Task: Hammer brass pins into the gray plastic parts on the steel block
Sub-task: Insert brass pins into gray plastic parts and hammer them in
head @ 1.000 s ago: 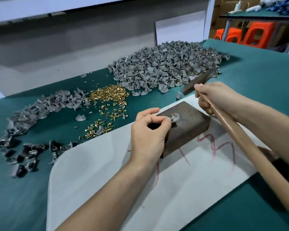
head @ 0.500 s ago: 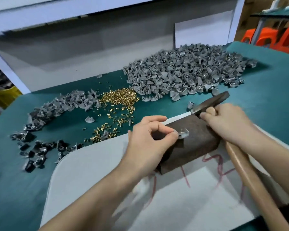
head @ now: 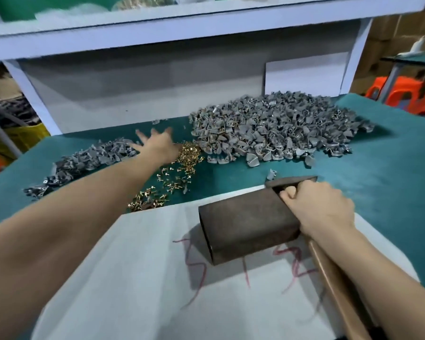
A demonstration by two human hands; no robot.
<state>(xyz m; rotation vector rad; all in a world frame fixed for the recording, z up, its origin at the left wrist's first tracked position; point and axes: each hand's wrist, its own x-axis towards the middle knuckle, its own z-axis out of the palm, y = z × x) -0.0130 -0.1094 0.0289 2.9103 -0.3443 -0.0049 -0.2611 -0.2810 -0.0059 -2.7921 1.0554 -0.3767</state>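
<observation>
The white sheet [head: 138, 278] runs off the near frame edge, and the steel block [head: 248, 224] sits by its far edge. The right hand [head: 322, 209] grips the hammer [head: 290, 181] just under the head, at the block's far right corner. The handle is cut off at lower right. Beyond, brass pins [head: 182, 163] lie on the green mat [head: 390, 168] between two piles of gray parts [head: 268, 133]. The left hand [head: 157, 143], blurred, fingers spread and holding nothing, hangs over the pins' far end.

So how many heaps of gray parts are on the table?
2. A big heap at the back right, a smaller heap stretched along the left, beside the brass pins. A few strays lie apart.
</observation>
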